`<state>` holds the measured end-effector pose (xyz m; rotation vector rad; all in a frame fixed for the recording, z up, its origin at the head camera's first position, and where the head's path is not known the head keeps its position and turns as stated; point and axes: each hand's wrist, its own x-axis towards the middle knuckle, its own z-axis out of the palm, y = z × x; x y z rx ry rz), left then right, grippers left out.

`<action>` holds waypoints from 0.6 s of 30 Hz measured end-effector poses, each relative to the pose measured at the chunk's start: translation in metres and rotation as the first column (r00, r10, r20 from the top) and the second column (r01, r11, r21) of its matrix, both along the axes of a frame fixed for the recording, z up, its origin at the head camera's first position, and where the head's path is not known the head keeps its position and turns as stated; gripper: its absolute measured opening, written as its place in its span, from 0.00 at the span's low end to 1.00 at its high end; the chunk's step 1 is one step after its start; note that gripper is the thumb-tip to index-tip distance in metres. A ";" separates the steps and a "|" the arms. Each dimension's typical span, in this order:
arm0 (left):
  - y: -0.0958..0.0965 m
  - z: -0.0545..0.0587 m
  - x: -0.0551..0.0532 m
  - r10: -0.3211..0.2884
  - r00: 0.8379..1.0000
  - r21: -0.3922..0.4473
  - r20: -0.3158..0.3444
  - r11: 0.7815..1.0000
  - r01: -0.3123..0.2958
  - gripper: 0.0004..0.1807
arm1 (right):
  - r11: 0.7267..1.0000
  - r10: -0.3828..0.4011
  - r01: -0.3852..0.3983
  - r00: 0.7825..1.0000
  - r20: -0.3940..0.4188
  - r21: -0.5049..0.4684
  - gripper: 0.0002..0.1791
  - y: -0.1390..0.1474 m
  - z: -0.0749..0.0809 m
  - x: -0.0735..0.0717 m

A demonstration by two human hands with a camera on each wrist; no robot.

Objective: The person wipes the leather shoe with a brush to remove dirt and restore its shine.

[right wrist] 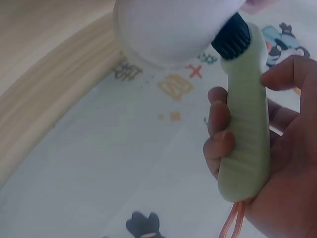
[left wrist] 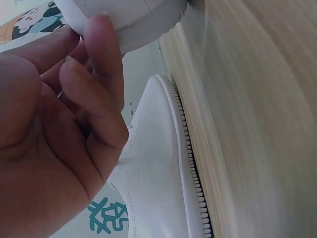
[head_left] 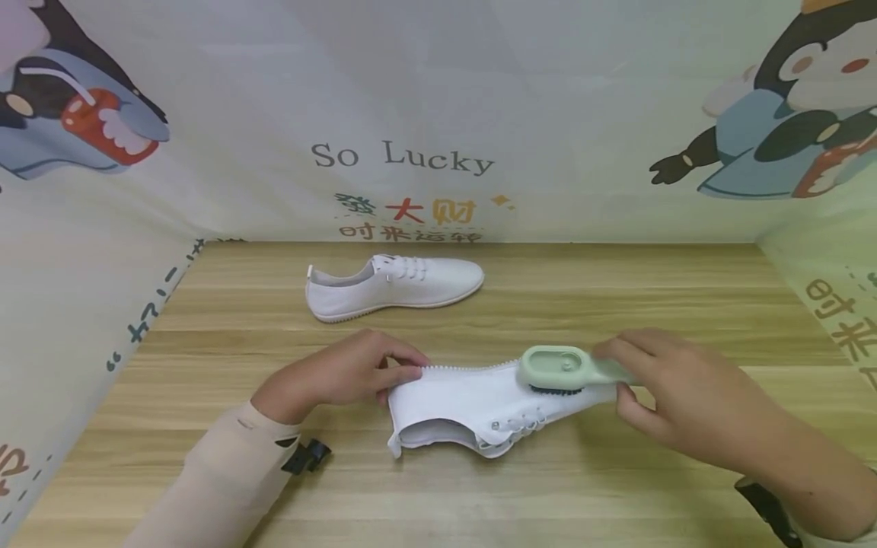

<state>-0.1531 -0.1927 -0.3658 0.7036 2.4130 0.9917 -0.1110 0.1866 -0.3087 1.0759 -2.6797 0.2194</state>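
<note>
A white lace-up shoe (head_left: 459,396) lies tipped on its side, its opening facing me and its toe pointing right. My left hand (head_left: 349,373) pinches its heel end between thumb and fingers. Curled round the handle of a pale green shoe brush (head_left: 555,369) is my right hand (head_left: 692,396). The brush's dark bristles (right wrist: 233,39) touch the shoe's upper toward the toe. From the right wrist, an orange cord (right wrist: 235,218) shows at the handle's end. The matching white shoe (head_left: 438,281) stands upright farther back, toe to the right.
Both shoes are on a wood-grain tabletop (head_left: 617,304). A pale printed curtain (head_left: 548,152) with cartoon figures and lettering rises behind the table and along both sides. A black strap clip (head_left: 308,457) sits at the left wrist.
</note>
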 end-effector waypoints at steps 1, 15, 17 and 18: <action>0.000 0.000 0.000 -0.002 1.000 -0.002 -0.002 1.000 0.002 0.14 | 1.000 0.011 -0.011 1.000 -0.008 -0.005 0.21 0.002 0.000 0.000; 0.001 -0.001 -0.001 -0.014 1.000 -0.003 -0.022 1.000 0.014 0.13 | 0.970 0.228 -0.234 0.969 -0.092 -0.059 0.25 -0.029 -0.018 -0.002; 0.001 -0.001 -0.001 -0.016 1.000 -0.006 -0.023 1.000 0.016 0.12 | 0.964 0.254 -0.260 0.963 -0.091 -0.054 0.25 -0.038 -0.022 -0.001; 0.000 -0.001 -0.001 -0.018 1.000 -0.005 -0.023 1.000 0.017 0.12 | 0.962 0.264 -0.269 0.961 -0.086 -0.053 0.24 -0.042 -0.024 -0.001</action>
